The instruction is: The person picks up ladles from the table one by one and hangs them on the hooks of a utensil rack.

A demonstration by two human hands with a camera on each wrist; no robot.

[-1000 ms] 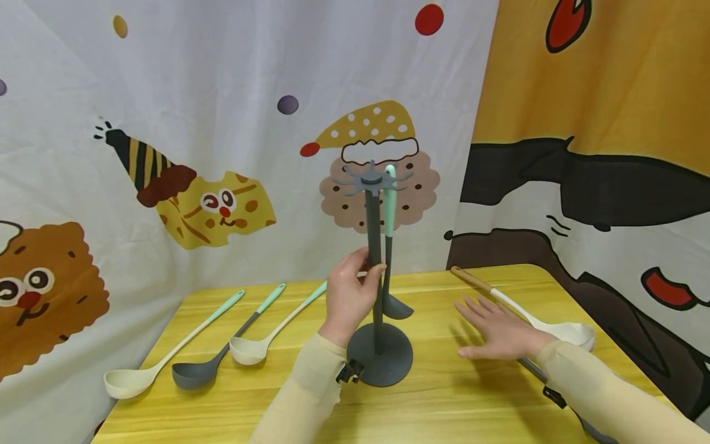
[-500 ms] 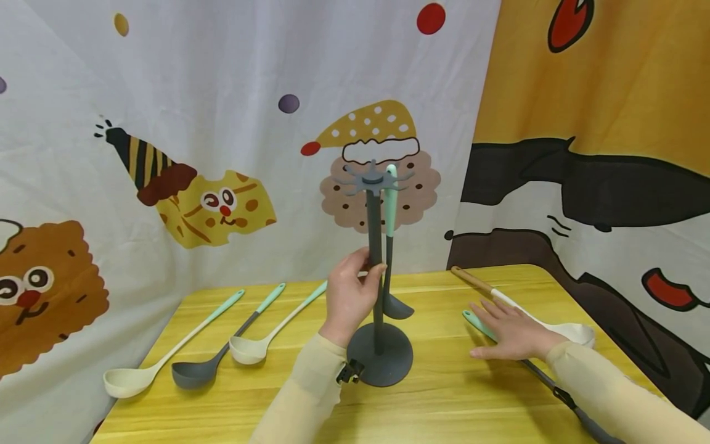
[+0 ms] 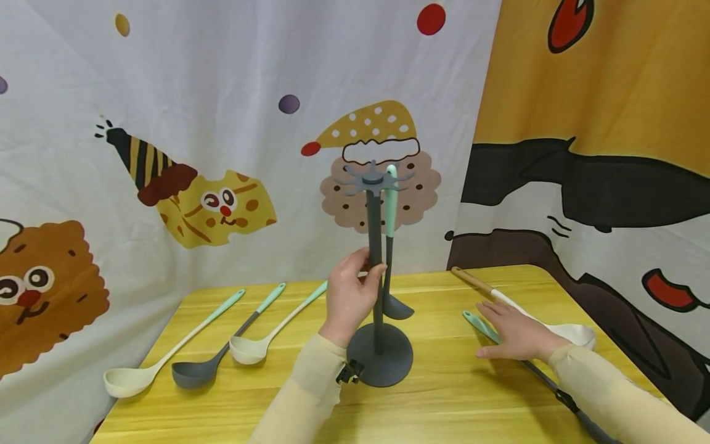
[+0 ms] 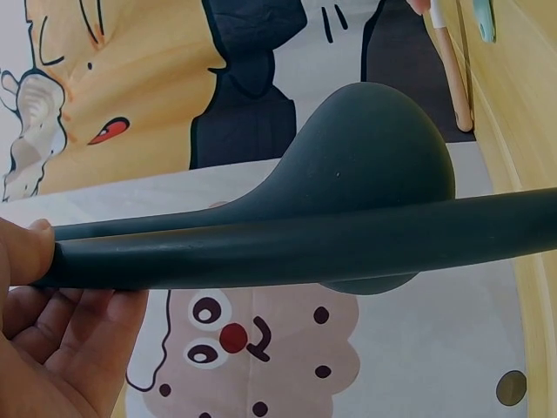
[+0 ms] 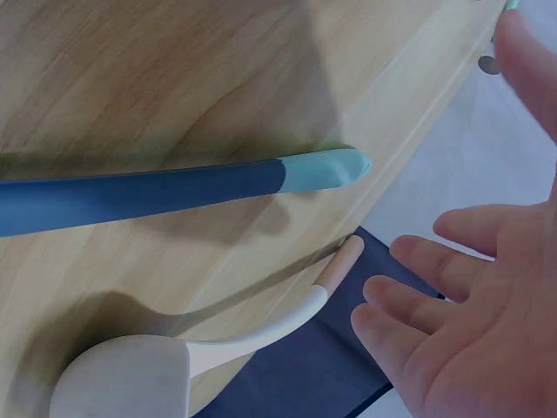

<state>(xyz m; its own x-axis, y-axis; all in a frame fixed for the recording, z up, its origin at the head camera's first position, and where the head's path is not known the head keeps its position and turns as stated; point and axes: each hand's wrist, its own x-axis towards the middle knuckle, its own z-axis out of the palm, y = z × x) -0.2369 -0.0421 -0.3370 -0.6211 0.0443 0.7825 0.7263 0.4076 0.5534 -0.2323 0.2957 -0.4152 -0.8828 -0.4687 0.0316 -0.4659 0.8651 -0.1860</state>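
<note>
My left hand [image 3: 352,297] grips the post of a dark grey utensil stand [image 3: 375,231], thumb and fingers around it. From the stand's hooked top hangs a dark ladle [image 3: 391,213] with a mint handle; its bowl [image 4: 374,139] shows behind the post in the left wrist view. At the right, my right hand [image 3: 518,333] hovers with fingers spread over a dark long-handled utensil [image 3: 479,325] with a mint grip, its far end partly covered by the forearm. Beyond that hand lies a white ladle [image 5: 122,374] with a wood-coloured grip. Nothing is in the right palm.
On the table's left side lie a cream ladle [image 3: 130,381], a dark grey ladle [image 3: 194,374] and a smaller cream ladle [image 3: 248,350], all with mint grips. A cartoon-printed curtain [image 3: 222,74] hangs behind the wooden table [image 3: 432,410].
My right hand has shifted a little to the right, uncovering the mint grip of the dark utensil under it. The left hand and the stand stay still.
</note>
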